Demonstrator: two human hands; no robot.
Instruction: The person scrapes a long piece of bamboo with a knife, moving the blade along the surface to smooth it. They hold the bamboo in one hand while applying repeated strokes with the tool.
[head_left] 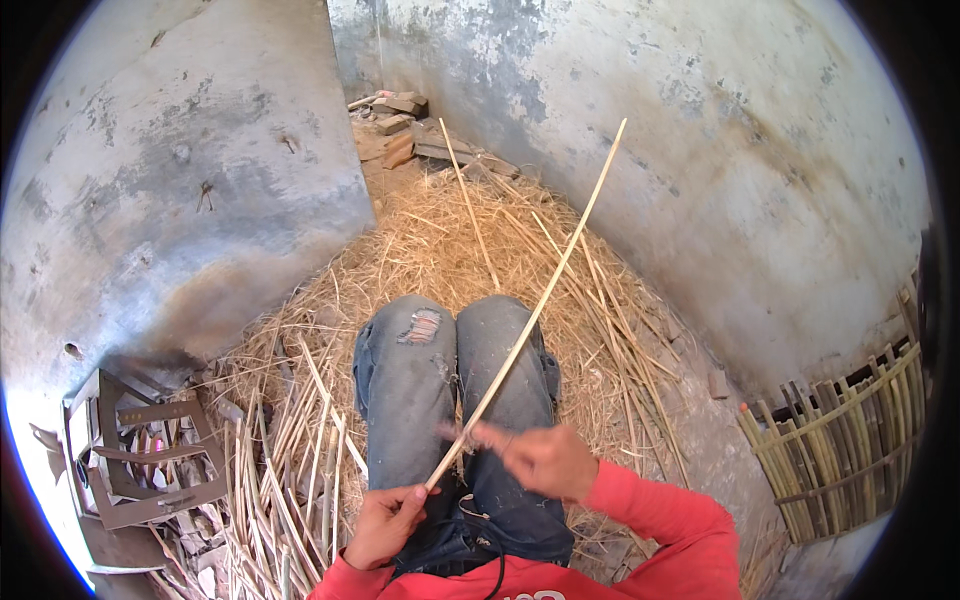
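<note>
A long, straight, pale yellow strip of split wood or cane (545,297) slants over the blue jeans (405,400) of the seated person, from its near end by the left hand to its far tip at the right, in front of the grey wall. The bare left hand (385,528) has its thumb and fingers (414,497) closed in a narrow pinch on that near end. The bare right hand (548,462), below a bright red sleeve (655,512), is over the right thigh, its knuckles bent and its leading fingers reaching left to the strip. Those fingertips are blurred, so I cannot tell whether they grip it or hold something else; they partly cover the strip there.

Golden, straw-like shavings (440,250) cover the floor beyond the knees. Loose pale sticks (300,480) are heaped at the near left, and more long thin strips (625,350) lie to the right. At the far left edge sits a dark, broken, box-like frame (205,450); at the near right, a curved panel of upright yellow-brown slats (850,450) leans by the stained, blue-grey plaster wall (720,170). Brown bricks (398,150) lie piled in the far corner.
</note>
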